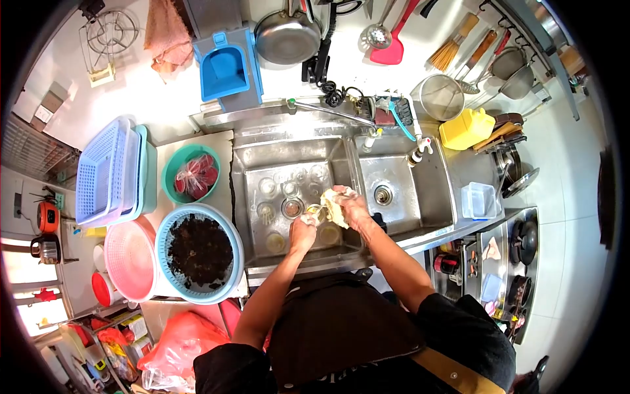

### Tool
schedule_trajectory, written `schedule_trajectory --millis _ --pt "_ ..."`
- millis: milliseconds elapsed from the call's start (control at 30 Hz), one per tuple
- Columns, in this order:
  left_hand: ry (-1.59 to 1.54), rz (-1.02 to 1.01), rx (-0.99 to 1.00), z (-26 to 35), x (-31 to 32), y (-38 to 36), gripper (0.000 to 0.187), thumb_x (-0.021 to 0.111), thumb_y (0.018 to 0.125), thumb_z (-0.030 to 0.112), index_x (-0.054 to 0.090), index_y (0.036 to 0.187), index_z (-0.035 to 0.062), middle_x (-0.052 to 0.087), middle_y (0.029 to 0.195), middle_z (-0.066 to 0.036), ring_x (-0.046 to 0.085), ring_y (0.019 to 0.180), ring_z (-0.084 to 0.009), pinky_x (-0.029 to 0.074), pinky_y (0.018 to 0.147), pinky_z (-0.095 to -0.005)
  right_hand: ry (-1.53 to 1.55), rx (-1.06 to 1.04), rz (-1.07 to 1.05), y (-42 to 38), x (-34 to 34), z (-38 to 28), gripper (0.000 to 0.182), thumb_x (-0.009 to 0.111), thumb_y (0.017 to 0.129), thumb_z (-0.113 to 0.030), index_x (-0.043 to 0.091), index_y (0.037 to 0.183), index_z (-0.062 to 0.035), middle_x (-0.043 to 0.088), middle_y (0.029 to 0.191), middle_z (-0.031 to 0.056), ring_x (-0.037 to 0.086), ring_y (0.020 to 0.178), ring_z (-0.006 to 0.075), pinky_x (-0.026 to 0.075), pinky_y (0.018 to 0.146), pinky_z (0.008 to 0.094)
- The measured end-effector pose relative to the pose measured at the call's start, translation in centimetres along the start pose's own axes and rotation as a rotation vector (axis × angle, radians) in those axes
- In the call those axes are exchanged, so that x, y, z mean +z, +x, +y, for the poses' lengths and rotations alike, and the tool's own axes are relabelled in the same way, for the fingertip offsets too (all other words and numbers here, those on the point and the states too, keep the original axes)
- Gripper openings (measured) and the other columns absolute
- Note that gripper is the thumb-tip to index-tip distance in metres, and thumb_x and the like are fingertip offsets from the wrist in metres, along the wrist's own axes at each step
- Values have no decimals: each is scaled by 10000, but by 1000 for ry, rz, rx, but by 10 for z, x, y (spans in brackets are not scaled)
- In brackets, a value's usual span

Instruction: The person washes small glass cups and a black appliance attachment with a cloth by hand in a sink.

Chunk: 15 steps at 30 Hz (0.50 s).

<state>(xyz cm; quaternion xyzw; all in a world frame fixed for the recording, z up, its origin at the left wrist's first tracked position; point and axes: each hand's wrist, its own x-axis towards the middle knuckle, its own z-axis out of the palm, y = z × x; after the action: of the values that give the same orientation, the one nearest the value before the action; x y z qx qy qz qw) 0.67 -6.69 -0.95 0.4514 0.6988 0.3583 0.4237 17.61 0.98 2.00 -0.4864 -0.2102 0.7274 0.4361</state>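
Over the left basin of a steel double sink [259, 258], my left hand [304, 231] is closed round a small clear glass [315, 211]. My right hand [352, 209] grips a pale yellow cloth [333, 209] just beside the glass. Several clear glasses [268, 186] stand on the basin floor below, around the round drain [292, 208]. The faucet [335, 113] reaches over the sink from the back. Parts of the glass are hidden by my fingers and the cloth.
Left of the sink are a green bowl [172, 172] with bagged red items, a blue basket [237, 262] of dark material and a pink basket [131, 259]. To the right stand a yellow jug [467, 129] and a clear container [479, 201]. Pans and utensils hang behind.
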Motion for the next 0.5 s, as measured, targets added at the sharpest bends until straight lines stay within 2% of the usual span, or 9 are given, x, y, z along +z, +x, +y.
schedule_trajectory --millis 67,133,267,333,367,467,500 --pt "35 8 -6 18 -5 -9 203 534 888 141 691 960 34 703 790 -113 657 717 -207 492 659 -346 -202 -36 -23 -2 4 2 343 645 862 18 577 1196 -18 670 1012 103 660 879 204 567 763 346" --pt "16 -47 -2 19 -8 -6 206 532 887 136 691 962 29 701 788 -112 657 721 -215 494 667 -350 -283 -34 3 -5 13 -1 321 672 861 -20 596 1173 -22 663 977 55 625 843 145 538 730 287" --pt "-97 -61 4 14 -15 -5 198 523 883 106 686 952 18 689 774 -85 642 707 -192 490 653 -332 -619 -30 -164 -14 16 -13 284 662 889 -95 614 1161 -30 652 945 5 575 812 92 502 705 242" --pt "-141 -153 27 -3 -18 5 198 488 890 50 683 912 20 647 733 -33 574 647 -129 442 586 -282 -735 -29 -286 -5 1 -8 267 638 913 -111 617 1166 -29 653 951 -6 562 819 80 495 712 239" --pt "-139 -202 28 -2 -26 7 203 479 893 39 681 902 24 636 726 -21 554 632 -114 426 571 -271 -858 45 -272 3 -3 -5 273 579 948 -115 606 1210 -43 661 998 11 598 867 91 513 755 254" --pt "-306 -257 -76 14 -38 2 227 445 905 11 668 871 34 615 721 5 510 596 -93 394 542 -255 -372 150 -291 3 -3 -4 276 561 947 -76 604 1215 -26 667 1012 35 636 904 134 536 754 271" --pt "-381 -258 -115 17 -40 1 226 444 906 12 666 871 35 619 729 5 512 597 -94 398 545 -255 -285 162 -312 0 -1 -8 289 591 921 -51 604 1209 -30 667 1023 38 649 925 150 544 765 268"
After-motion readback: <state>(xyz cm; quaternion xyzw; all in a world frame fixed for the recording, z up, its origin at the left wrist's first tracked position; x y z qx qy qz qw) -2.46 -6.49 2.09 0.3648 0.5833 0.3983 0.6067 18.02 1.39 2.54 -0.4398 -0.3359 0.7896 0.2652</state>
